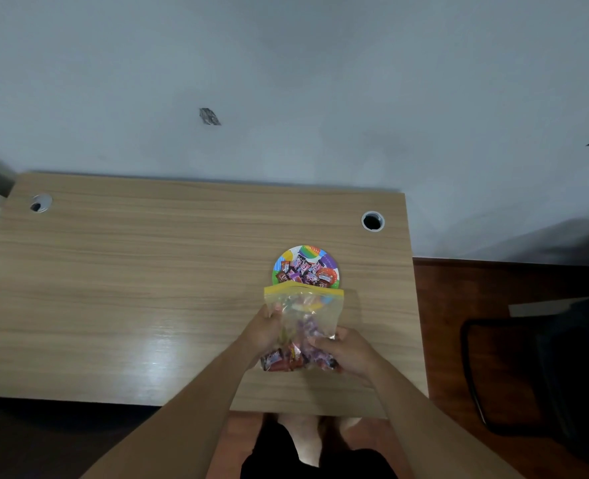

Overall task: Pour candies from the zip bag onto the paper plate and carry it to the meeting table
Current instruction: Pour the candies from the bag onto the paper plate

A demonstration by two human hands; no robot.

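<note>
Candies (305, 269) may spill past the paper plate (331, 261) near the desk's (148, 288) right edge if the zip bag (303, 305), gripped by left hand (265, 331) and right hand (346, 350), tips too fast.

Both forearms are bare, with no sleeves seen up to the lower frame edge. No rings, watch or bands are seen on the left hand (263, 331) or right hand (346, 350). Dark shorts (279, 458) are worn; the feet (303, 433) at bottom centre are bare.

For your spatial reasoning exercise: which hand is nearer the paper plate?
Left. The left hand grips the zip bag higher up, closer to the paper plate; the right hand holds lower down.
</note>
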